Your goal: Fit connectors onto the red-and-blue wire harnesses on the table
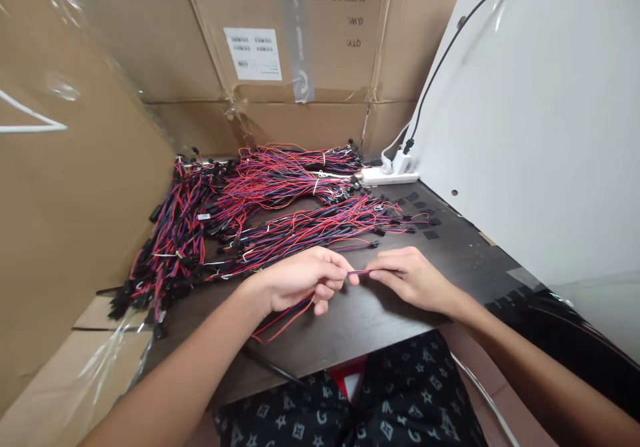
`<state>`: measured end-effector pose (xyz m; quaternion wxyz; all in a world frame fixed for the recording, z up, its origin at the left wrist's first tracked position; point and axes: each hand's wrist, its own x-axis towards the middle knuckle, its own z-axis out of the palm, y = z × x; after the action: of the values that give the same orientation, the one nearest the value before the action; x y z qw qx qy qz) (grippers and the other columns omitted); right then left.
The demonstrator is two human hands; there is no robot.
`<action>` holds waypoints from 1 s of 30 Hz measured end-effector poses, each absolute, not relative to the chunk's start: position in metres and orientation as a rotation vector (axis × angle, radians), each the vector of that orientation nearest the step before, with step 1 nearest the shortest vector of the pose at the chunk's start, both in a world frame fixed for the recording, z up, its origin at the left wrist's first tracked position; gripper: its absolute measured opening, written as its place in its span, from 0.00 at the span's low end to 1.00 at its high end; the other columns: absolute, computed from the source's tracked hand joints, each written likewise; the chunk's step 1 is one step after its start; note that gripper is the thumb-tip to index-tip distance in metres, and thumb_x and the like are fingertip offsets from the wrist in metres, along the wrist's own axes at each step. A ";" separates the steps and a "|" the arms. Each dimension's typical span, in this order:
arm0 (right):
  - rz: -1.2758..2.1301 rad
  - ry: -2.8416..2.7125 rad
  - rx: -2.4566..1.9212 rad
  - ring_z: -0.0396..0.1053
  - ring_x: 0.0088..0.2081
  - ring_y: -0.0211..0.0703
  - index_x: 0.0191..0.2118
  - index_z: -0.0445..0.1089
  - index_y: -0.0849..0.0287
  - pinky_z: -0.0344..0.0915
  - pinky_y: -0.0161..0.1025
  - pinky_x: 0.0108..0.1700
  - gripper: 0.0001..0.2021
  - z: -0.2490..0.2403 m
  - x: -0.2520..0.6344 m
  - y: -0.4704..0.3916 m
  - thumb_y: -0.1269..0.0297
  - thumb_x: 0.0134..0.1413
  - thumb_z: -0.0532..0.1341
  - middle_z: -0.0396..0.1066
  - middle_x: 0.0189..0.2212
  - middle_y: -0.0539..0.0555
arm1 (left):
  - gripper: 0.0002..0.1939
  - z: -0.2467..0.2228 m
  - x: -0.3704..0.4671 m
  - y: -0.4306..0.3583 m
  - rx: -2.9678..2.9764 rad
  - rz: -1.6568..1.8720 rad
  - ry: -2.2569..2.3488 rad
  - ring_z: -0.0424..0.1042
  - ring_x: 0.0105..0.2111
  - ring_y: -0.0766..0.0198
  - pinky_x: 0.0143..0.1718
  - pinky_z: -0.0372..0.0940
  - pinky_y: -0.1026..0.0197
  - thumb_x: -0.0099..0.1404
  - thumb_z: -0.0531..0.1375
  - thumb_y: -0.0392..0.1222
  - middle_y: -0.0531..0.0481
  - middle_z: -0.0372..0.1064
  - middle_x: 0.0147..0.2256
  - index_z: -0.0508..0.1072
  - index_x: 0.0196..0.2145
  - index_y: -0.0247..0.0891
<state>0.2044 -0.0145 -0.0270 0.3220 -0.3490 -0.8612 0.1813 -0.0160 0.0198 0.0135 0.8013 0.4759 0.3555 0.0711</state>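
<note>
Patterned trousers [400,394] sit closest, under your forearms. Your left hand [300,280] pinches a thin red-and-black wire [361,272] at the fingertips, the wire's slack trailing below that hand onto the dark bench [360,327]. Your right hand [410,277] pinches the same wire's other end, just beside the left. Bundled wire harnesses [260,207] lie beyond both hands; a white power strip [390,175] lies farther beyond the right hand.

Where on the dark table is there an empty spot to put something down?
Bare table lies right of the right hand, up toward the white power strip, though small black squares dot it. A narrow strip is free along the near edge. The left and back are crowded with wire bundles.
</note>
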 end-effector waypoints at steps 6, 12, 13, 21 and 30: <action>0.296 -2.336 -0.903 0.65 0.25 0.36 0.36 0.73 0.64 0.57 0.33 0.29 0.13 -0.025 0.229 -0.025 0.67 0.66 0.53 0.69 0.23 0.52 | 0.10 0.009 -0.012 0.012 1.035 0.196 0.785 0.40 0.16 0.78 0.14 0.36 0.73 0.54 0.62 0.39 0.60 0.48 0.19 0.73 0.32 0.28; 0.175 -2.501 -0.788 0.63 0.24 0.35 0.37 0.73 0.64 0.55 0.33 0.28 0.16 -0.019 0.238 -0.021 0.66 0.68 0.49 0.67 0.23 0.52 | 0.10 0.002 -0.016 0.003 1.010 0.119 0.692 0.53 0.13 0.75 0.13 0.58 0.71 0.53 0.64 0.40 0.58 0.54 0.16 0.71 0.28 0.30; 0.162 -2.510 -0.778 0.62 0.23 0.35 0.36 0.73 0.64 0.55 0.33 0.28 0.17 -0.017 0.237 -0.019 0.66 0.68 0.49 0.66 0.22 0.51 | 0.09 0.000 -0.018 0.003 1.005 0.110 0.665 0.57 0.13 0.73 0.16 0.65 0.66 0.53 0.64 0.40 0.57 0.56 0.17 0.71 0.28 0.30; 0.063 -2.547 -0.671 0.59 0.22 0.35 0.35 0.71 0.64 0.52 0.35 0.26 0.16 -0.010 0.239 -0.007 0.69 0.68 0.48 0.63 0.20 0.50 | 0.08 -0.007 -0.035 0.004 0.989 0.168 0.641 0.65 0.15 0.69 0.23 0.74 0.59 0.56 0.62 0.38 0.55 0.59 0.17 0.72 0.27 0.28; -0.175 -2.654 -0.593 0.60 0.23 0.35 0.40 0.67 0.64 0.52 0.34 0.26 0.13 -0.012 0.258 -0.002 0.78 0.63 0.46 0.66 0.23 0.51 | 0.08 -0.010 -0.046 0.009 0.993 0.137 0.663 0.67 0.16 0.67 0.24 0.74 0.57 0.55 0.63 0.38 0.54 0.60 0.18 0.72 0.27 0.28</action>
<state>0.2583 -0.0018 -0.0124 0.2069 -0.2128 -0.9529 -0.0628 -0.0455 0.0087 -0.0102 0.8248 0.4672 0.3121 0.0642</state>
